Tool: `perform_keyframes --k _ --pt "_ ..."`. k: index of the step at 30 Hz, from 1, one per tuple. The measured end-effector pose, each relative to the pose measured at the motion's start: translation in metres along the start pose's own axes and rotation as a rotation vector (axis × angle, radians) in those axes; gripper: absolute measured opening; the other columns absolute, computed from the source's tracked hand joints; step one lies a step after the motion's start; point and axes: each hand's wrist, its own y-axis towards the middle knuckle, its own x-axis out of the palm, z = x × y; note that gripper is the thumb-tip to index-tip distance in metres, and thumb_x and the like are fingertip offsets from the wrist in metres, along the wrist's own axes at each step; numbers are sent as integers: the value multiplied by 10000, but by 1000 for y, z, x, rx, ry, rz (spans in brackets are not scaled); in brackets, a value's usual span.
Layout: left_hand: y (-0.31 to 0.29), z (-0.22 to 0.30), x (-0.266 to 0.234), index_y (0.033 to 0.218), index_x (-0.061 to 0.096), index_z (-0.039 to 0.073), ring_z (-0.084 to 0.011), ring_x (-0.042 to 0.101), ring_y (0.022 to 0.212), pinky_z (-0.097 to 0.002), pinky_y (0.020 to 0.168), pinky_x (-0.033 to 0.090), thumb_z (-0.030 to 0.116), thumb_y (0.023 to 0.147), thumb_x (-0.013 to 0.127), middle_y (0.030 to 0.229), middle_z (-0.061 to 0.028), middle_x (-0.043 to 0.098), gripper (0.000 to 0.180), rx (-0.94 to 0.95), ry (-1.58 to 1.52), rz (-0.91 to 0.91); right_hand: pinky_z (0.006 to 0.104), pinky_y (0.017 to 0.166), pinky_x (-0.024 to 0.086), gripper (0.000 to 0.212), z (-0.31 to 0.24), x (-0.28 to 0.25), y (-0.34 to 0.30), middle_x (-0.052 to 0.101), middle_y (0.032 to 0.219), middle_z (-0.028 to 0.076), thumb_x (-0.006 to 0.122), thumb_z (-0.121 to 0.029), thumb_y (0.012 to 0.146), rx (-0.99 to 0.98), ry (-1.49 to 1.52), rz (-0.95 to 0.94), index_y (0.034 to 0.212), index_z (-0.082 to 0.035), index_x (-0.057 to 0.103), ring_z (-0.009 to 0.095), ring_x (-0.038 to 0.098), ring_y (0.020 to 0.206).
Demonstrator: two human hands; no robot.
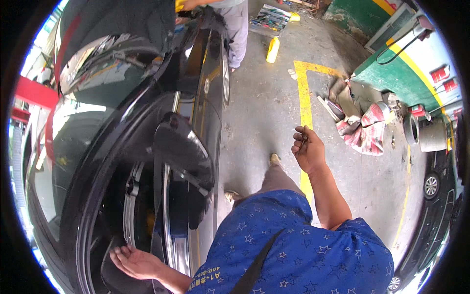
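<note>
My left hand is by the side of a black car, palm turned up. Its fingers are loosely bent and apart, with nothing seen in them; whether they touch the dark car part behind them, I cannot tell. Ahead of that hand the car's black side mirror sticks out. My right hand is raised over the floor, away from the car, its fingers curled in. Something small and dark shows between those fingers, too small to name.
At the car's front, another person in grey trousers stands with an arm over it. A yellow bottle and a tool tray are on the floor. Crumpled sacking lies right of the yellow line. Another dark car is far right.
</note>
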Motion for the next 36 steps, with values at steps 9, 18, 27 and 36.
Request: perform_keyframes --k 9,18,27,36 --pt "-135 30 266 1268 485 -40 -139 483 719 -273 639 416 253 1029 591 1025 -101 571 393 310 -4 -186 277 533 386 229 -117 -105 96 571 850 32 621 -226 964 99 73 21 1120 -60 635 136 476 650" --pt "-184 9 446 1420 498 -30 -398 624 1182 -459 1022 482 256 902 753 1374 -255 574 644 -19 865 -1462 244 465 314 168 -191 -182 188 543 766 11 629 -230 952 209 18 227 1032 -83 642 105 421 563" --pt "-111 -68 552 1397 531 -38 -413 625 1169 -448 986 506 240 865 780 1284 -259 631 650 -69 961 -1016 264 463 309 152 -195 -97 311 527 735 8 647 -235 937 213 -68 171 1004 -99 642 112 396 546" --pt "11 -279 679 1227 616 -9 -427 580 1173 -492 1009 476 189 872 753 1242 -232 627 429 344 1055 -460 361 529 455 207 -229 -337 516 656 769 100 562 -187 934 -289 -1376 539 931 -9 667 206 609 629"
